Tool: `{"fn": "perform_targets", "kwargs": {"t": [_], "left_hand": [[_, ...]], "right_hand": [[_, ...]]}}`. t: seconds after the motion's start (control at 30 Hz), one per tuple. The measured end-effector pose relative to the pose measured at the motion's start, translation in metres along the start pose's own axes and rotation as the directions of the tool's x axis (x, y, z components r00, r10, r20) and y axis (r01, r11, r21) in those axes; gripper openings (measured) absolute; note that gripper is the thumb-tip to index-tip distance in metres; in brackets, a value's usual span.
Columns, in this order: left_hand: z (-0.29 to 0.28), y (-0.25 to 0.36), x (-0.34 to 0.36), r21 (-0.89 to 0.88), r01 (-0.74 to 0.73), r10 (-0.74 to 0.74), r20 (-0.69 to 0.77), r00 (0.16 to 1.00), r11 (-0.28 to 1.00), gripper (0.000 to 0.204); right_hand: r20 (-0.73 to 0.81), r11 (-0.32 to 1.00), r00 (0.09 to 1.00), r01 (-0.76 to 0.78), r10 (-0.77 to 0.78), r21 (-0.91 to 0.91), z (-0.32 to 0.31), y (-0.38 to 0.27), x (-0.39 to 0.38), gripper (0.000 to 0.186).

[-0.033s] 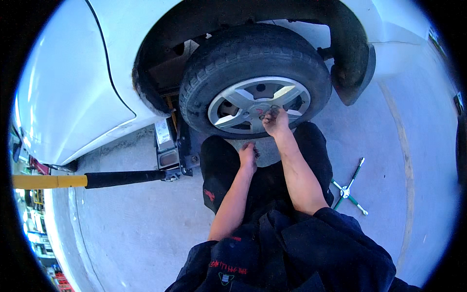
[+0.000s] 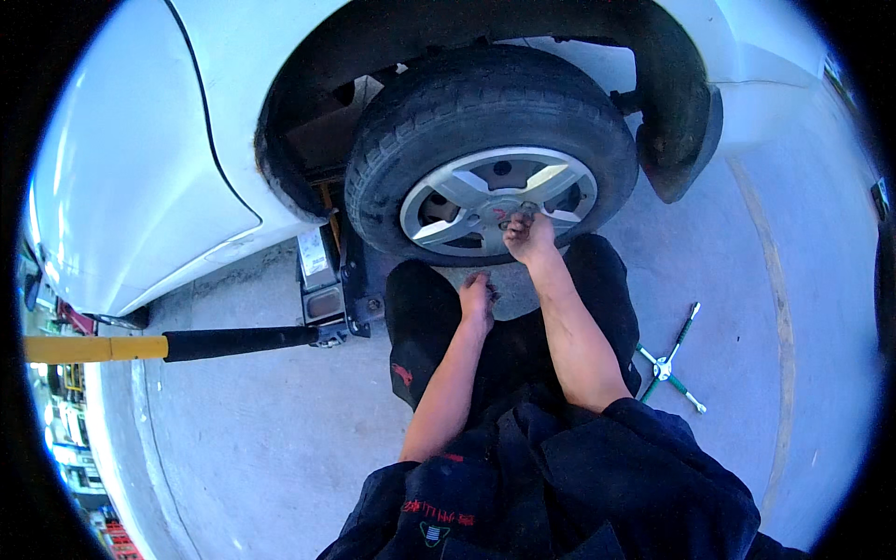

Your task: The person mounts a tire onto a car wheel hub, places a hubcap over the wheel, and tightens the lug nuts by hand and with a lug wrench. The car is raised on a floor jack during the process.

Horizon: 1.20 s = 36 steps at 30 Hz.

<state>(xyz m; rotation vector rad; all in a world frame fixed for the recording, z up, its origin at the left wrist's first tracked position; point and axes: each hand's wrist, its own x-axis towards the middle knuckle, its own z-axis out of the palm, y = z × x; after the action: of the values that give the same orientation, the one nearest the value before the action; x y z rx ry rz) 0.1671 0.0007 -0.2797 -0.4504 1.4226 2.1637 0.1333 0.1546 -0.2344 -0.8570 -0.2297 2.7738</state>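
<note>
A car wheel with a black tyre [image 2: 485, 103] and silver five-spoke alloy rim [image 2: 453, 182] sits in the wheel arch of a white car [image 2: 140, 159]. My right hand [image 2: 525, 233] is at the hub, fingers bunched around something small among the wheel-bolt holes; I cannot make out what. My left hand [image 2: 478, 301] rests lower, just below the tyre between my dark-trousered knees, with its fingers curled; whatever is in them, if anything, is hidden.
A floor jack [image 2: 322, 289] stands under the car left of the wheel, its yellow handle [image 2: 98, 348] with black grip reaching left. A four-way wrench [image 2: 663, 367] lies on the concrete floor [image 2: 224, 429] right of my knee. Blurred workshop items line the far-left edge.
</note>
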Motion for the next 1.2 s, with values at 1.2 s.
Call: {"fn": "perform_targets", "kwargs": {"t": [1.2], "left_hand": [[-0.006, 0.016, -0.008, -0.224, 0.039, -0.023, 0.078, 0.997, 0.974, 0.021]], "right_hand": [[0.282, 0.567, 0.833, 0.535, -0.476, -0.626, 0.032, 0.043, -0.026, 0.015]]}}
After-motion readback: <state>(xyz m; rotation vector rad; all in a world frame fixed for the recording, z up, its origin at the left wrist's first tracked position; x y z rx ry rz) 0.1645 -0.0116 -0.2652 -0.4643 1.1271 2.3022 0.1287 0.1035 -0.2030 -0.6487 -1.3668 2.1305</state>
